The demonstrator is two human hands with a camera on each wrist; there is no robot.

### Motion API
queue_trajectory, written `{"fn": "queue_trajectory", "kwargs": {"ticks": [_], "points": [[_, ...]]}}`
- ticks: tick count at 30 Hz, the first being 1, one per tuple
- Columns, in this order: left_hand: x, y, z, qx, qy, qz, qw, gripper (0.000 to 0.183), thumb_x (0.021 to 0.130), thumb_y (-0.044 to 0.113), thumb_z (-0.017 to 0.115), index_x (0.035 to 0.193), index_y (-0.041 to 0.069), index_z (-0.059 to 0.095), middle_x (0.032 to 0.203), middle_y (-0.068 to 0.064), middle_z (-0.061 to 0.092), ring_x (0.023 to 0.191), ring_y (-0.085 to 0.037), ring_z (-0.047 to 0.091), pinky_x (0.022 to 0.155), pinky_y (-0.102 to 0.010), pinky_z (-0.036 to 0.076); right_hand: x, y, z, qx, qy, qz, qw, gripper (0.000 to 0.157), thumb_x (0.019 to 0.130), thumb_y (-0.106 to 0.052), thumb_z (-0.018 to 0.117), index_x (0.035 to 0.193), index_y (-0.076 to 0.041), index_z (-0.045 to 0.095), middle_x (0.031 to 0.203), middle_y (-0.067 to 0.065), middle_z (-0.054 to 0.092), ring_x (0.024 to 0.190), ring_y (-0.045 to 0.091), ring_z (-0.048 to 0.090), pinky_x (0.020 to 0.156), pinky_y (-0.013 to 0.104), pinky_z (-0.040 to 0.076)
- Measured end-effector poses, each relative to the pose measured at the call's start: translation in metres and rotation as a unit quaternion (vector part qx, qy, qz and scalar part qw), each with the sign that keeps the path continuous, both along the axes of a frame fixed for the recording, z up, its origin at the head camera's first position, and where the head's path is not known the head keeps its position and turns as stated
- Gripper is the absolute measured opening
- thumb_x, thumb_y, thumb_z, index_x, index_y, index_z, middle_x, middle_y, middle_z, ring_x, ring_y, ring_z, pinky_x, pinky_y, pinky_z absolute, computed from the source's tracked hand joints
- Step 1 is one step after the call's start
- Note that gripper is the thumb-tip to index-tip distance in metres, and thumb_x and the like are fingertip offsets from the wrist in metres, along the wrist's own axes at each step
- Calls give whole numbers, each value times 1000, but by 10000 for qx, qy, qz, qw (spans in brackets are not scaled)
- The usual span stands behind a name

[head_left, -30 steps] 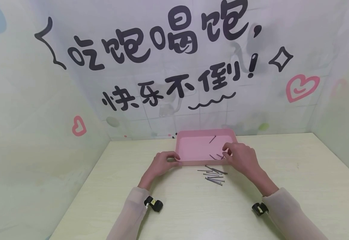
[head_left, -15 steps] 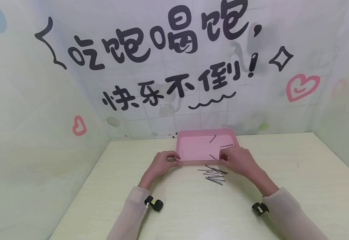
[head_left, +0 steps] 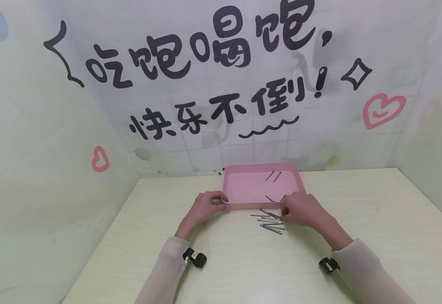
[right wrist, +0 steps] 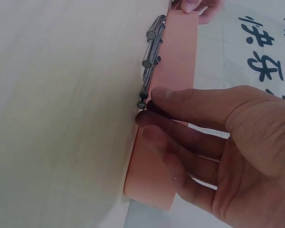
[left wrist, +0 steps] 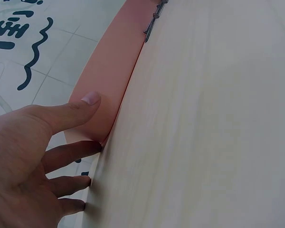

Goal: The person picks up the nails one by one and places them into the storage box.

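A shallow pink tray (head_left: 298,181) stands against the back wall with several nails lying in it, two of them side by side at its far part (head_left: 277,177). My left hand (head_left: 207,207) holds its front left corner, thumb on the front wall and fingers along the side. In front of the tray lies a loose pile of grey nails (head_left: 271,225). My right hand (head_left: 302,209) is at the right end of that pile. In the right wrist view its thumb and index fingertip (right wrist: 141,118) are apart, right beside a nail head (right wrist: 141,104).
The pale wood-grain table (head_left: 240,270) runs up to a white printed backdrop (head_left: 190,156) with black lettering. Backdrop sheets also close off the left and right sides. A small black camera sits at each sleeve cuff (head_left: 175,245).
My right hand has moved from over the tray's front edge down to the nails outside it. One more nail lies at the tray's far part. The left hand stays on the corner.
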State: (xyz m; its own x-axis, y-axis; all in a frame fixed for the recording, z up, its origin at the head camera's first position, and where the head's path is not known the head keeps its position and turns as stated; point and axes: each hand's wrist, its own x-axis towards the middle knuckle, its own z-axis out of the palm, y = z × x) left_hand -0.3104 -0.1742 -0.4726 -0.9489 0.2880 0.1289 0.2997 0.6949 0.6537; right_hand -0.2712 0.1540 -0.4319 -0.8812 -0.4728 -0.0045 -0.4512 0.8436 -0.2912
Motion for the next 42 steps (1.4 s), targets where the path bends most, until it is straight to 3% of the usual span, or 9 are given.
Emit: {"fn": "queue_trajectory", "kwargs": {"ticks": [7,23,30,42], "points": [[0,0,-1,-12,-8,8,10000,12,88,27,83,98,23,78,107,6,80,122,-25,69,111,-51,47,3,1,-2,89,-58,-79,9999,29,82,-3,71,61,-20,62,58,-8,46,57,11,42,53,29,31],[-1,0,0,-9,-2,14,10000,10,89,27,82,98,25,77,107,6,80,122,-25,69,111,-52,47,3,1,0,364,141,-60,9992,27,85,-2,70,65,-19,65,62,-6,54,60,12,47,54,30,35],[-1,0,-1,-4,-4,-3,10000,10,89,27,82,97,25,77,108,6,79,123,-24,68,112,-52,47,2,1,-4,289,124,-176,9993,26,89,-9,71,67,-19,60,62,-5,51,61,12,46,55,30,34],[0,0,0,-32,-2,13,10000,11,89,28,82,98,25,77,109,6,79,124,-25,68,112,-52,47,-3,4,-4,219,579,-106,9980,21,84,-14,75,70,-19,61,61,-6,50,60,11,46,53,28,34]]}}
